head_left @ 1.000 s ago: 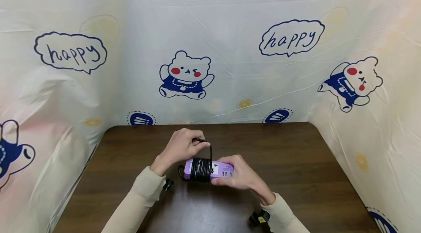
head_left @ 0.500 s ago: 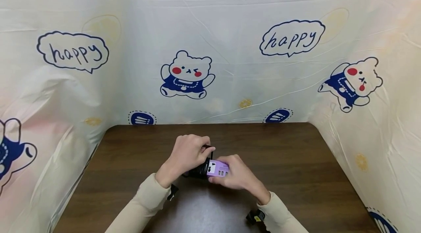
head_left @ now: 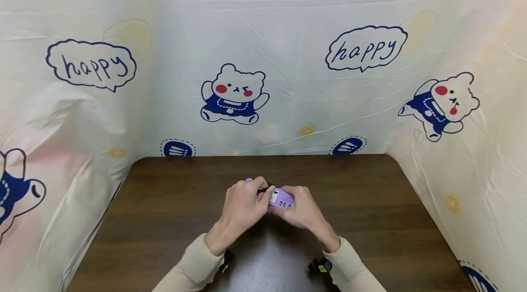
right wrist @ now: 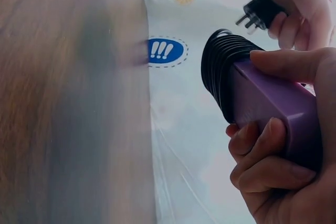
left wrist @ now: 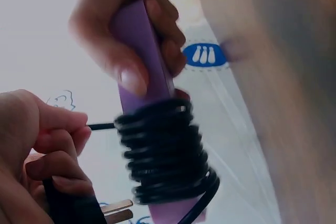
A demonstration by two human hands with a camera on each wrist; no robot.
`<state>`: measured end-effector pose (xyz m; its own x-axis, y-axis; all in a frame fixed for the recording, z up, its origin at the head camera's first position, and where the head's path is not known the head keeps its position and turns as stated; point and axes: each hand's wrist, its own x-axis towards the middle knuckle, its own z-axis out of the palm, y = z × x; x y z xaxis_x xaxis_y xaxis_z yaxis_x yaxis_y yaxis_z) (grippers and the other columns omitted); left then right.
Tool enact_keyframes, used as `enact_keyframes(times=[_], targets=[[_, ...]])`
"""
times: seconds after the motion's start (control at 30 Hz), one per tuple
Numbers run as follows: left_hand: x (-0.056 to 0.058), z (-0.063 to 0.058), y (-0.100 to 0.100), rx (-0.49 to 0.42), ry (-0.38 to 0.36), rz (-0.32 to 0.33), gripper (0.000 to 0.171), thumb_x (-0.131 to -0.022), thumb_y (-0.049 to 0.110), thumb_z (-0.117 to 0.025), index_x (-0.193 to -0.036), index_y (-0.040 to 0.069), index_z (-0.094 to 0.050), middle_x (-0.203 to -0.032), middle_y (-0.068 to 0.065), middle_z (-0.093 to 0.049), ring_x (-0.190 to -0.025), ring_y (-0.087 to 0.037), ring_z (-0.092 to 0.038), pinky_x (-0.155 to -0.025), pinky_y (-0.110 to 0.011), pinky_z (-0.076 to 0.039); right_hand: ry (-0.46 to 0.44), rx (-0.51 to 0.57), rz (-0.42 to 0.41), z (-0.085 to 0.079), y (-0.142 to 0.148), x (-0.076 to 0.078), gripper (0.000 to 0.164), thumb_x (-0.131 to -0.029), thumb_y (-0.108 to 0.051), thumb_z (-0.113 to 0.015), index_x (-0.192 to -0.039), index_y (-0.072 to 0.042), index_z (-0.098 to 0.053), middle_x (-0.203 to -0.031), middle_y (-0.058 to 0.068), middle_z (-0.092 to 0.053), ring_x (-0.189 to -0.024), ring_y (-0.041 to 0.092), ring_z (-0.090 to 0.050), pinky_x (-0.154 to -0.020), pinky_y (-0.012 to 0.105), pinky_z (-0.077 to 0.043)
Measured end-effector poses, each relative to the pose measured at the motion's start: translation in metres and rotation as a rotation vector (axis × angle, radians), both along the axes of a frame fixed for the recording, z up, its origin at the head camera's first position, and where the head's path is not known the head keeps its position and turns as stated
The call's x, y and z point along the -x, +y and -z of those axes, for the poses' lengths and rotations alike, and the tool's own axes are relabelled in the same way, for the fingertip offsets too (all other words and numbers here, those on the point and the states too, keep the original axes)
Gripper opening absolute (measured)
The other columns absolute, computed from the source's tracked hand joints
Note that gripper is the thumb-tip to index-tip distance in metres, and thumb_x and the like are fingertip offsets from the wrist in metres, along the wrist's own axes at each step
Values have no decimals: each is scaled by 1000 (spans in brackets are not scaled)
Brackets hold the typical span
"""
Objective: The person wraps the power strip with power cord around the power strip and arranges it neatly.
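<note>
My right hand (head_left: 303, 209) grips one end of a purple power strip (head_left: 282, 198), thumb on one side and fingers curled on the other. Several turns of black cord (left wrist: 163, 150) are wound round the strip's other half. My left hand (head_left: 244, 204) pinches the short free length of cord (left wrist: 102, 126) between thumb and forefinger, close beside the coil. Its lower fingers curl round the black plug (right wrist: 265, 13), whose metal prongs (left wrist: 119, 211) point toward the strip. In the head view the left hand covers most of the coil.
The brown wooden table (head_left: 173, 219) lies under both hands. Behind it and at both sides hangs a pale printed curtain (head_left: 288, 54). A small black device (head_left: 320, 265) sits at the right wrist, another (head_left: 226, 260) at the left.
The left hand has come down and to the right from above the strip, still holding the cord. The strip has tilted, its left end now farther back. The right hand keeps its grip.
</note>
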<state>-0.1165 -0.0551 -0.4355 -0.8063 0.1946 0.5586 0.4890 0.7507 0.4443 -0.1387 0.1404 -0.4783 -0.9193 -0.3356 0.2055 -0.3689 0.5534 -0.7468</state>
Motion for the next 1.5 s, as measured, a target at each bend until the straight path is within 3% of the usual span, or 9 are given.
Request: enact_keyframes(times=[0.27, 0.37, 0.57, 0.7, 0.93, 1.13, 1.27, 1.37, 1.5], targets=[[-14, 10, 7, -188, -226, 70, 11, -104, 14, -65, -96, 13, -72, -66, 13, -56, -55, 1, -45, -53, -23, -42, 6, 48, 49, -1, 6, 7, 27, -78, -25, -92, -99, -13, -79, -82, -4, -73, -66, 9, -62, -58, 27, -52], [-19, 18, 8, -267, -266, 121, 12, -105, 10, -61, -99, 11, -72, -71, 13, -58, -59, 1, -49, -56, -22, -45, 10, 81, 50, -5, 9, 8, 25, -79, -22, -90, -98, -11, -78, -81, -2, -73, -65, 10, -62, -56, 28, -51], [-27, 38, 10, -424, -331, 297, 24, -112, 10, -51, -92, 13, -63, -71, 11, -55, -59, 1, -52, -56, -22, -48, -1, 126, 48, -13, 14, 4, 28, -78, -23, -89, -101, -10, -79, -82, 0, -72, -66, 13, -61, -59, 28, -50], [-28, 49, 8, -469, -339, 386, 28, -115, 12, -47, -90, 13, -59, -67, 8, -52, -57, -1, -53, -54, -24, -49, -17, 134, 42, -15, 15, 2, 32, -78, -25, -90, -102, -9, -79, -83, 0, -72, -68, 14, -61, -60, 29, -50], [-27, 57, 0, -377, -315, 454, 25, -110, 1, -45, -92, 13, -58, -75, 5, -55, -68, -2, -52, -62, -23, -48, -57, 141, 17, -13, 17, 4, 33, -78, -25, -90, -105, -9, -78, -85, 1, -72, -69, 15, -61, -60, 28, -50], [-29, 67, -8, -241, -377, 422, 21, -113, 10, -48, -101, 17, -64, -89, 5, -64, -81, -5, -58, -76, -26, -52, -83, 142, -41, -5, 25, 11, 37, -79, -24, -91, -111, -11, -77, -91, 4, -73, -74, 16, -63, -62, 29, -52], [-27, 71, -11, -146, -426, 407, 19, -115, 21, -50, -105, 15, -65, -93, 6, -62, -84, -7, -56, -76, -26, -52, -121, 135, -80, 8, 30, 17, 38, -82, -27, -90, -114, -10, -77, -94, 5, -73, -77, 17, -63, -65, 29, -52], [-25, 76, -13, -78, -454, 373, 18, -112, 24, -58, -104, 14, -69, -94, 7, -64, -85, -5, -57, -76, -27, -52, -169, 148, -113, 21, 33, 21, 39, -82, -27, -90, -114, -10, -77, -94, 6, -73, -78, 16, -63, -65, 29, -53], [-22, 82, -16, -58, -495, 301, 12, -104, 26, -72, -98, 16, -73, -91, 7, -67, -83, -5, -61, -75, -27, -53, -232, 145, -145, 38, 35, 26, 40, -82, -26, -91, -117, -12, -77, -94, 4, -73, -77, 14, -65, -65, 29, -54]])
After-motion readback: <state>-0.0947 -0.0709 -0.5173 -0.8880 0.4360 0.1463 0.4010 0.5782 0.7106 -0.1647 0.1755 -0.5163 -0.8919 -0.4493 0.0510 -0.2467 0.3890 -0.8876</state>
